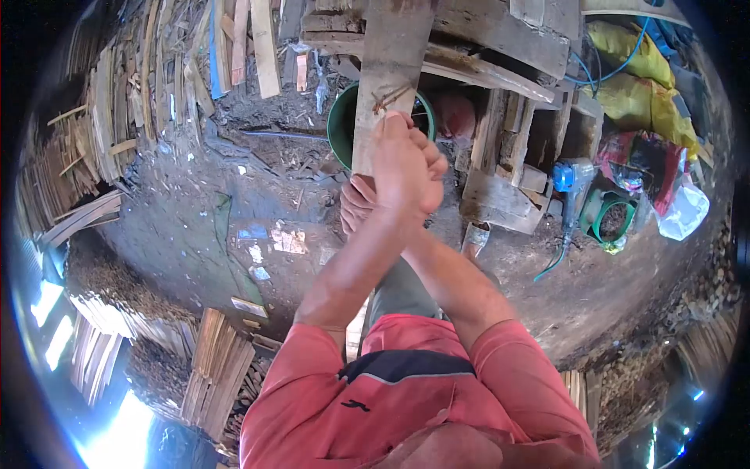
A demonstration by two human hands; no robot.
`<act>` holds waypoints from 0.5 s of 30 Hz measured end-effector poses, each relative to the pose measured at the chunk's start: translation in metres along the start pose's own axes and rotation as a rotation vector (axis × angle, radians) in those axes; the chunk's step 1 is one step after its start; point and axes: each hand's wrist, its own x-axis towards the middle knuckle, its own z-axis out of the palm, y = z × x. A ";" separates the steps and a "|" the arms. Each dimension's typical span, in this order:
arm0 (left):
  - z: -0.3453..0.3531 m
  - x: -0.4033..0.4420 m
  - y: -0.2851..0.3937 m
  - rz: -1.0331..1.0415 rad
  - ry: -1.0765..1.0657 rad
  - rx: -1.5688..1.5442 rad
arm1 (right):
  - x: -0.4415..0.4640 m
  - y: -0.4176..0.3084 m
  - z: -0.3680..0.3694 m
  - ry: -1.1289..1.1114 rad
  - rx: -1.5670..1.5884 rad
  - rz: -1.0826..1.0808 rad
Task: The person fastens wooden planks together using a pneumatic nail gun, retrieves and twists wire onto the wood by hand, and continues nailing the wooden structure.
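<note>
A long wooden plank (391,47) runs from the top of the view down to my hands, passing over a green bucket (341,129). Thin, rusty, bent pieces (391,100) like nails or wire lie on its face. Just below them my left hand (402,160) is closed, its thumb and fingertips pressed together at the rusty pieces. What sits inside that fist is hidden. My forearms cross, and my right hand (359,203) reaches under the left wrist, its fingers wrapped at the plank's left edge near its lower end.
Stacked wooden boards (492,47) stand at the top, with more wood strips (266,47) at the upper left. To the right are a blue power tool (574,176) with a cord, a green container (605,219) and yellow sacks (641,86). Scraps litter the dirt floor (172,227).
</note>
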 end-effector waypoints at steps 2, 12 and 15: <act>0.017 0.008 -0.014 -0.006 -0.007 -0.240 | -0.005 -0.001 -0.008 0.005 0.019 -0.020; 0.049 0.041 -0.035 0.112 0.181 -0.095 | 0.000 0.010 -0.017 0.008 -0.502 -0.046; 0.038 0.079 -0.053 0.089 0.123 -0.289 | 0.012 -0.022 0.014 -0.255 -2.096 -0.013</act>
